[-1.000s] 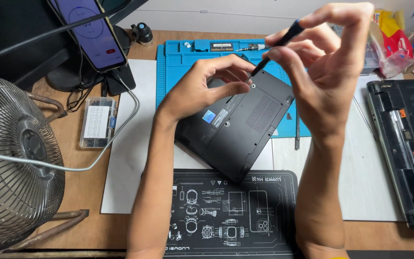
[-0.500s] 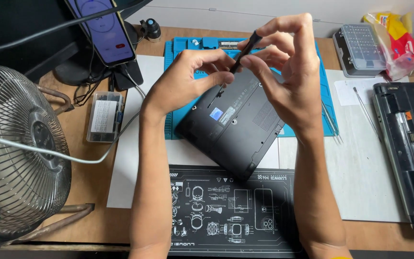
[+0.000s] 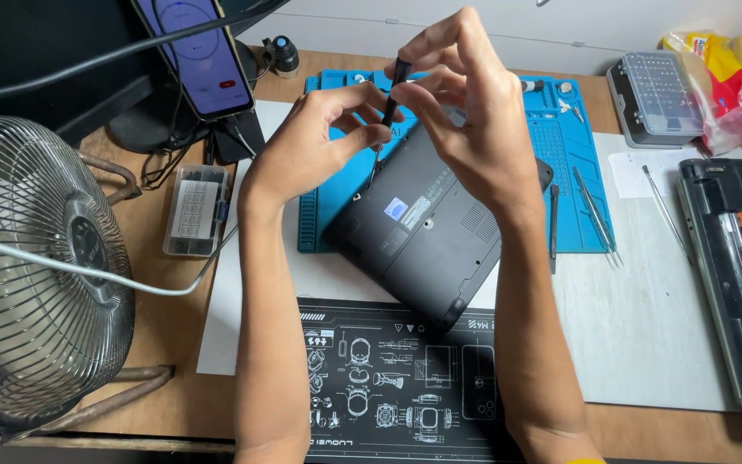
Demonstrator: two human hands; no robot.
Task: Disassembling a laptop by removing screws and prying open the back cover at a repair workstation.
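Wooden desk (image 3: 173, 301) under everything, layered with a white sheet (image 3: 646, 344), a blue work mat (image 3: 560, 146) and a black printed mat (image 3: 388, 378). On the blue mat lies a dark laptop (image 3: 422, 232), bottom side up and turned at an angle. Both hands hover above its far corner: the right hand (image 3: 474, 120) pinches a slim black screwdriver (image 3: 392, 90) near its top, the left hand (image 3: 311, 146) steadies the shaft with thumb and fingertips. At the left edge stands a wire fan (image 3: 27, 275), with a phone (image 3: 195, 51) propped behind it

laptop (image 3: 422, 232) on mat (image 3: 577, 163); fan (image 3: 36, 275) left, second laptop (image 3: 736, 275) right, phone (image 3: 195, 56) behind
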